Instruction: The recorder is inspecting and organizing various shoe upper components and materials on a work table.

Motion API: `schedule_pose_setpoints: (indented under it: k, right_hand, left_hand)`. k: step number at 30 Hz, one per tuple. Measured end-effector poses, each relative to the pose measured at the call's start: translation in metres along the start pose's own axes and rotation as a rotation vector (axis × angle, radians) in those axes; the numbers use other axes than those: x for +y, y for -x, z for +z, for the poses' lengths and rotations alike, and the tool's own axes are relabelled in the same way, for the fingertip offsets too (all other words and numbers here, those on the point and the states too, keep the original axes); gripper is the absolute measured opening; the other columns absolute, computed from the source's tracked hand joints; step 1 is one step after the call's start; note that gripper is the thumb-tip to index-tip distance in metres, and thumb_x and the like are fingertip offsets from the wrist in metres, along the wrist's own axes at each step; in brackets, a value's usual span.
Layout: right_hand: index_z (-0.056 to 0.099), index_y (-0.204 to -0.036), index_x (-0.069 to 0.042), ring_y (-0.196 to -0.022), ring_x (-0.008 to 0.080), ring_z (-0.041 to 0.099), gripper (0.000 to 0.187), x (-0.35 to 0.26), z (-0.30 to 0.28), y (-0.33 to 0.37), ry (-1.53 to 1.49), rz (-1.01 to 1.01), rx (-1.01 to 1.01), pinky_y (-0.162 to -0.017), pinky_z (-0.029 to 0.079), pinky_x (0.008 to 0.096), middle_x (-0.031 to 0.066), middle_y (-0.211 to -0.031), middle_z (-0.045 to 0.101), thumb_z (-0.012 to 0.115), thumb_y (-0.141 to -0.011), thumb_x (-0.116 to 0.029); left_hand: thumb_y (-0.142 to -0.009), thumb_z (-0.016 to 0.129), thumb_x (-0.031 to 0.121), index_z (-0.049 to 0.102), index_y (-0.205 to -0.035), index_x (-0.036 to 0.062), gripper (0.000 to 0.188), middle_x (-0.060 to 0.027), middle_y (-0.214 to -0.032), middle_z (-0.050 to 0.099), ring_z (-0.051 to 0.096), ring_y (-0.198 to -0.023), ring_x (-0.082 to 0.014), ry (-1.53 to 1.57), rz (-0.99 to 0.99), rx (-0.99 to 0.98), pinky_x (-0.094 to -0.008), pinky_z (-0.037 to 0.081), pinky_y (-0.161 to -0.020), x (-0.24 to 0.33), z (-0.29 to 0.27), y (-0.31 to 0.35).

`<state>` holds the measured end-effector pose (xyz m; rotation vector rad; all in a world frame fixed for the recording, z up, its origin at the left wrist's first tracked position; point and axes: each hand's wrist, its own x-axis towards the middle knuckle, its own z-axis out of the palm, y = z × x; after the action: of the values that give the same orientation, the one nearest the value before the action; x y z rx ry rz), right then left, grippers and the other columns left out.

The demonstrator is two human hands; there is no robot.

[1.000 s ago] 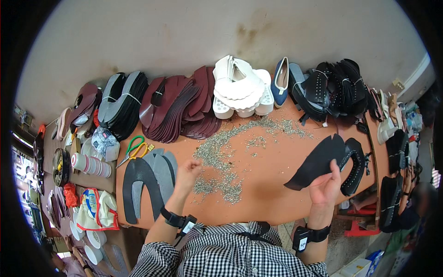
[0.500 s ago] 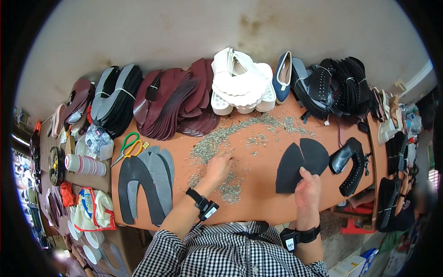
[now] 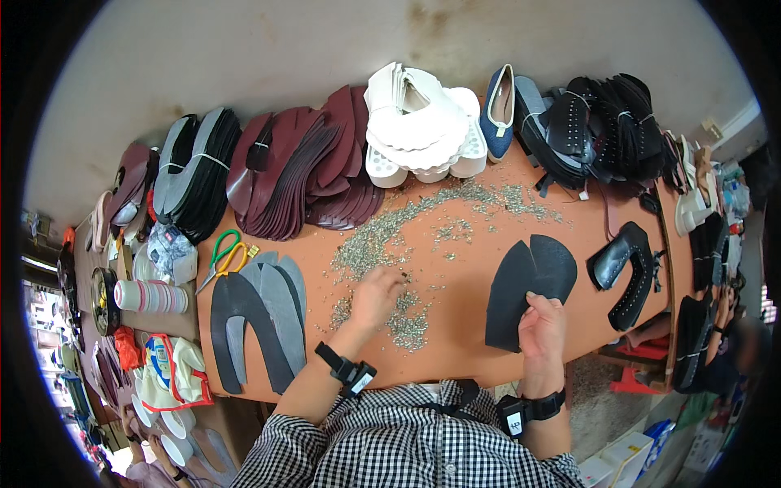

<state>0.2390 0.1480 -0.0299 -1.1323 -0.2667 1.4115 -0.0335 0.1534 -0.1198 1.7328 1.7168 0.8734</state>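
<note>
Small silvery metal studs [image 3: 360, 250] lie scattered in a loose arc over the orange-brown table. Among them is my left hand [image 3: 376, 299], its fingertips pinched together; whatever is between them is too small to make out. My right hand [image 3: 541, 329] grips a black shoe upper piece [image 3: 517, 281] by its lower right edge, thumb on top. The piece is rounded, with a slit at its far edge, and is tilted above the table. To its right rests a black curved shoe upper [image 3: 626, 276] with a row of studs along it.
Black and grey U-shaped cut pieces [image 3: 244, 301] lie at the left, beside green-and-yellow-handled scissors [image 3: 224, 260]. Along the wall stand maroon cut pieces [image 3: 285, 171], white shoe parts [image 3: 419, 122], a blue shoe [image 3: 497, 114] and bundled black uppers [image 3: 606, 122]. A striped stack of cups [image 3: 154, 295] lies far left.
My left hand has shifted slightly left and down among the studs. The black piece in my right hand has tilted a little. The whole view has moved slightly.
</note>
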Motion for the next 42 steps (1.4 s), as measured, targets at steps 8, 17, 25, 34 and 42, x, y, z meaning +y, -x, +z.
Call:
schedule_pose_setpoints:
  k: [8,17,25,34,42]
  right_hand:
    - [0.045,-0.072,-0.009,-0.063,0.0072,0.054,0.02,0.006,0.022,-0.002,0.011,-0.011,0.051,-0.059,0.041,0.018,0.0014,-0.071,0.056,0.058,-0.073,0.006]
    - [0.047,-0.061,-0.011,-0.065,0.0083,0.054,0.024,-0.002,0.015,-0.014,-0.083,0.014,0.111,-0.066,0.042,0.0201,-0.0002,-0.067,0.055,0.057,-0.072,0.007]
    - [0.046,-0.062,-0.01,-0.066,0.0087,0.054,0.023,0.011,-0.001,-0.025,-0.109,0.045,0.062,-0.069,0.042,0.0209,0.0001,-0.066,0.054,0.057,-0.072,0.007]
    - [0.047,-0.068,-0.009,-0.055,0.0089,0.048,0.018,0.007,0.007,-0.023,0.055,0.059,0.081,-0.051,0.038,0.022,0.0008,-0.064,0.053,0.059,-0.074,0.003]
    - [0.047,-0.075,-0.009,-0.065,0.0118,0.055,0.019,0.002,0.027,-0.004,-0.076,0.134,-0.036,-0.063,0.044,0.0232,0.0037,-0.074,0.057,0.058,-0.074,0.007]
  left_hand:
    - [-0.076,0.061,0.032,0.05,-0.116,0.0111,0.046,-0.012,-0.129,0.038,0.032,-0.123,-0.0258,-0.309,0.617,-0.406,-0.0534,0.023,-0.098,0.038,0.012,0.032]
    - [-0.076,0.061,0.024,0.052,-0.11,0.0103,0.038,-0.0107,-0.124,0.042,0.035,-0.12,-0.0258,-0.479,0.401,-0.188,-0.0529,0.025,-0.096,0.007,-0.006,0.009]
    - [-0.071,0.063,0.008,0.059,-0.081,0.0055,0.011,-0.007,-0.082,0.054,0.05,-0.082,-0.0254,-0.108,0.319,0.014,-0.0364,0.04,-0.073,0.014,0.011,-0.014]
    - [-0.071,0.061,0.012,0.059,-0.081,0.0064,0.011,-0.0086,-0.081,0.054,0.051,-0.084,-0.0264,-0.316,0.264,-0.172,-0.0378,0.041,-0.076,0.031,0.035,-0.024]
    - [-0.072,0.051,0.008,0.056,-0.082,0.0038,0.012,-0.0107,-0.084,0.054,0.051,-0.089,-0.026,-0.51,0.302,-0.248,-0.0383,0.04,-0.078,0.03,0.033,-0.022]
